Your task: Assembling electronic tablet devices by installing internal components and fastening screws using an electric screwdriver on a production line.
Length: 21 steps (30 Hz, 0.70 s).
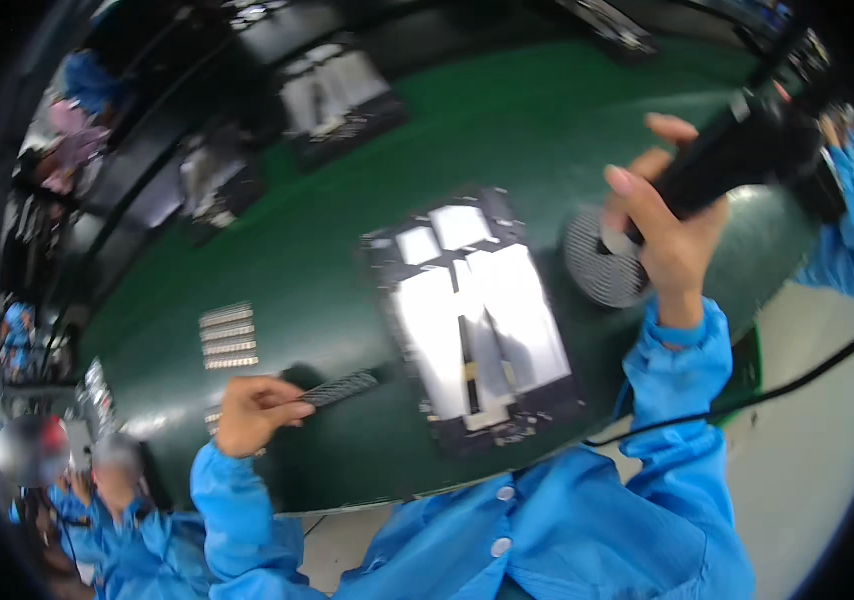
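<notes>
My left hand [251, 412] is closed, pinching one end of a dark strip with a fine patterned surface [345, 387] between thumb and fingers, just over the table. At the upper right, my right hand [685, 235] is wrapped around a black handheld tool [712, 165], whose kind I cannot make out. Below that hand is a round grey disc with a ridged surface [599, 268]. Between my hands lies a black-edged panel with bright white, reflective rectangles [537, 310], flat and slightly turned.
Short strips in rows [229, 337] lie beyond my left hand. Similar black-and-white panels [342, 95] stand at the far side of the green table [317, 240]. A black cable [747, 402] crosses near my right sleeve. Other people in blue sleeves [847, 240] are at both sides.
</notes>
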Available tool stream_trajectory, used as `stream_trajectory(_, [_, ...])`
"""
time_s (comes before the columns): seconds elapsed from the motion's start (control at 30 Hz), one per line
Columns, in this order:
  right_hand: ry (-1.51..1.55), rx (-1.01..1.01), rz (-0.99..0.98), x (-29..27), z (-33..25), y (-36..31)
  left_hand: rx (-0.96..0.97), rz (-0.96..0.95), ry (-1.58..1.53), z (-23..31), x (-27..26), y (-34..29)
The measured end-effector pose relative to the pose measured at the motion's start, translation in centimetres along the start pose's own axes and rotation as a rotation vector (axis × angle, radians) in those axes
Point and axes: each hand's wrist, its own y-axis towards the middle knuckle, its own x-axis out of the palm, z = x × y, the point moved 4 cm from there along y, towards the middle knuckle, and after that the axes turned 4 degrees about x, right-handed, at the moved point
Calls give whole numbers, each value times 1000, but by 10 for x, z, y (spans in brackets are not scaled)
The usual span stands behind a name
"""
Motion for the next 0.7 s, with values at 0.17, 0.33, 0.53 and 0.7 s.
stream_trajectory(0.17, [113,-44,12,-31,15,17,231,139,425,4,14,7])
stream_trajectory(0.33, [80,-28,57,-36,27,21,543,286,713,26,38,-9])
stream_trajectory(0.53, [49,-56,33,-37,29,24,962,338,463,55,102,-23])
stream_trajectory(0.7, [39,-45,69,-43,32,22,931,360,29,63,157,34])
